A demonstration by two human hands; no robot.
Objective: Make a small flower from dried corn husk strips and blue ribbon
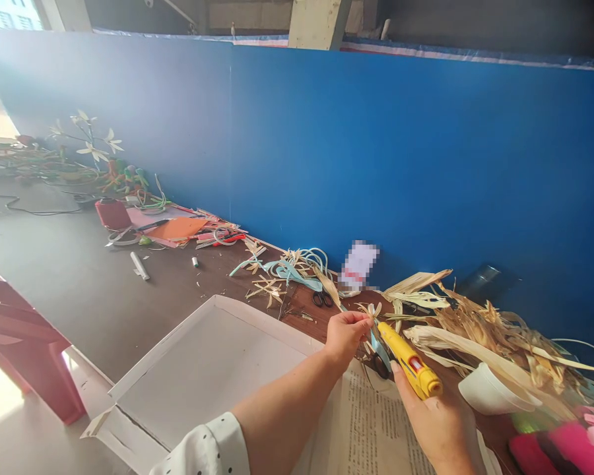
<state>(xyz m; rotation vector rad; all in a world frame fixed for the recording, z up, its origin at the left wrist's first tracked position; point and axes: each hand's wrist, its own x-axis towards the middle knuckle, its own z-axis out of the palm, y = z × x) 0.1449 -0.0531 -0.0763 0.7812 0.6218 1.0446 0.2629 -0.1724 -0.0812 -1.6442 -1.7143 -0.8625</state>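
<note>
My left hand (345, 335) is closed in a pinch on a small dried-leaf flower piece (371, 310) held just above the table. My right hand (433, 415) grips a yellow glue gun (410, 360), whose nozzle points up-left at that flower piece, almost touching it. A light blue strip (377, 346) hangs between the two hands. Under my forearms lie a sheet of newspaper (376, 422) and a white cardboard tray (202, 369).
A heap of dried husks (495, 330) and a white cup (490, 392) lie to the right. Black scissors (323, 299), blue and straw strips (292, 270), coloured paper (178, 229), finished flowers (94, 148) and a blue partition (376, 165) line the back. A red stool (24, 343) stands left.
</note>
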